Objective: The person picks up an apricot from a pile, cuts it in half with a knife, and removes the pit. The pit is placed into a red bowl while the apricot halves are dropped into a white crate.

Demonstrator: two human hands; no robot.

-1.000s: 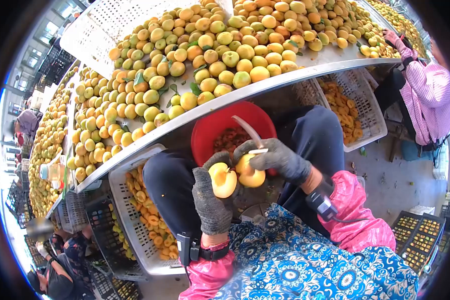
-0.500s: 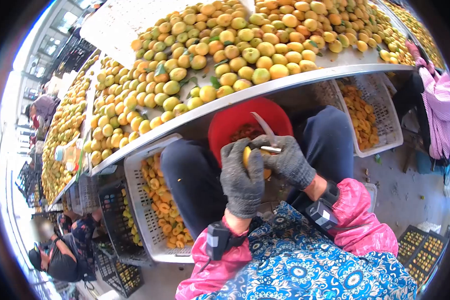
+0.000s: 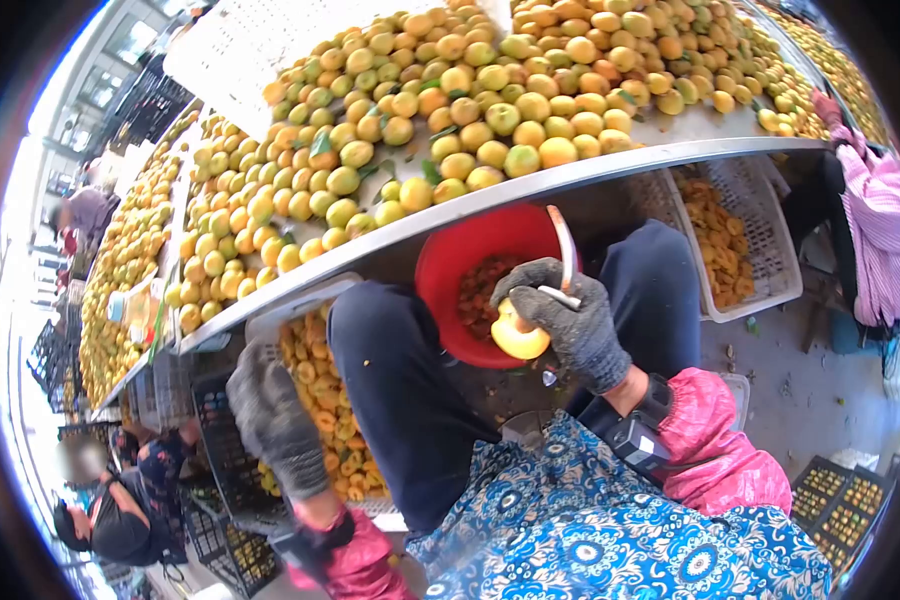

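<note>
My right hand [image 3: 575, 325], in a dark grey knitted glove, is closed around a curved-blade knife [image 3: 566, 245] whose tip points up. Between its thumb and fingers is a cut yellow apricot [image 3: 520, 335], the pale orange flesh showing. Below it, between my knees, a red bucket [image 3: 440, 255] contains reddish-brown bits. My left hand [image 3: 275, 420], gloved alike, is off to the left over the black crate [image 3: 218, 440] and the light crate of halved apricots [image 3: 345, 440]. Motion smears its fingers.
A metal-edged table [image 3: 450, 224] piled with whole apricots [image 3: 520, 110] crosses in front of me. Another white crate [image 3: 775, 240] of halved fruit stands beyond my right knee. At left, a person [image 3: 130, 515] sits near black crates; a pink-striped sleeve [image 3: 875, 230] is at right.
My left hand has left the apricot and swung left to the crates. My right hand keeps the knife and the cut apricot, with the blade now turned more upright.
</note>
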